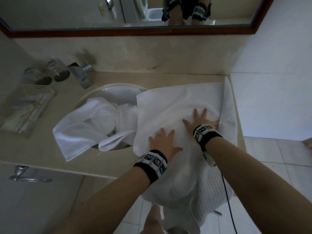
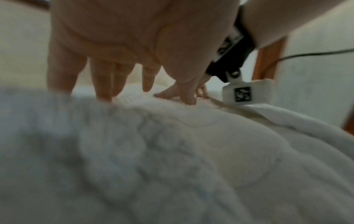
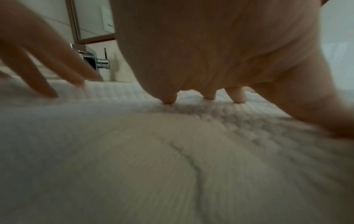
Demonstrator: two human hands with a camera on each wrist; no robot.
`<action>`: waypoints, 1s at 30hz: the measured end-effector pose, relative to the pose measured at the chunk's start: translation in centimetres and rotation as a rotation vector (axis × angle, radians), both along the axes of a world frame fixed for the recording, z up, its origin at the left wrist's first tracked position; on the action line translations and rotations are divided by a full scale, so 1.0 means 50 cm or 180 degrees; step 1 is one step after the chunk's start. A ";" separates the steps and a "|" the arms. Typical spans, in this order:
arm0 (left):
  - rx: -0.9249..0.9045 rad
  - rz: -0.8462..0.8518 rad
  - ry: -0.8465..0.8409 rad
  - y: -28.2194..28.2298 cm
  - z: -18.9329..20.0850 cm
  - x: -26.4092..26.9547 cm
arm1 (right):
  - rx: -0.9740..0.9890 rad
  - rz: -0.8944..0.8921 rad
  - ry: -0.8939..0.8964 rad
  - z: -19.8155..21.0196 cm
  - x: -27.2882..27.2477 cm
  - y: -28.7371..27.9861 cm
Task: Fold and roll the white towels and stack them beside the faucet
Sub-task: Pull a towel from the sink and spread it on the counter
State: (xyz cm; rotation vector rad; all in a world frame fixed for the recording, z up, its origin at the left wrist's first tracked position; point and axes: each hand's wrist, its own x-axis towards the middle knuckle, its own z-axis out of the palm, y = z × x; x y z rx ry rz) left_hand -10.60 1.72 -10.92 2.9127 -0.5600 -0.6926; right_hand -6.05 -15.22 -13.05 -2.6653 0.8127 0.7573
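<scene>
A large white waffle-weave towel (image 1: 179, 102) lies spread over the right end of the counter, its near part hanging over the front edge. My left hand (image 1: 163, 142) presses flat on it with fingers spread, near the towel's left side. My right hand (image 1: 199, 119) lies flat further back and to the right, fingers splayed. The wrist views show the left hand's fingers (image 2: 103, 84) and the right hand's fingers (image 3: 237, 95) straight on the towel (image 2: 172, 151) (image 3: 153, 151). A second white towel (image 1: 91, 125) lies crumpled in and over the sink (image 1: 104, 88). The faucet (image 1: 82, 73) (image 3: 93, 60) stands behind the sink.
Two upturned glasses (image 1: 49, 71) and a clear tray (image 1: 28, 105) stand at the counter's left. A wood-framed mirror (image 1: 135, 17) hangs above the backsplash. A white wall (image 1: 273, 81) closes the counter's right end. A black cable (image 1: 228, 200) hangs from my right wrist.
</scene>
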 end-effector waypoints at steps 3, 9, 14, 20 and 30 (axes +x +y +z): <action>0.0356 -0.0181 0.0317 0.012 -0.027 0.041 | -0.0049 -0.0390 -0.0087 0.003 -0.019 -0.008; 0.0238 -0.0365 0.0767 0.006 -0.040 0.116 | -0.0124 -0.0935 -0.0167 0.000 -0.040 -0.126; 0.0122 -0.0728 0.0710 -0.017 -0.049 0.169 | 0.0018 -0.1271 -0.0180 0.001 -0.012 -0.143; 0.0275 -0.0756 -0.0023 -0.089 -0.022 0.225 | 0.0002 -0.0943 -0.0205 -0.003 0.059 -0.105; 0.0227 -0.1092 0.0527 -0.148 -0.051 0.400 | 0.0159 -0.0842 -0.0169 0.006 0.121 -0.139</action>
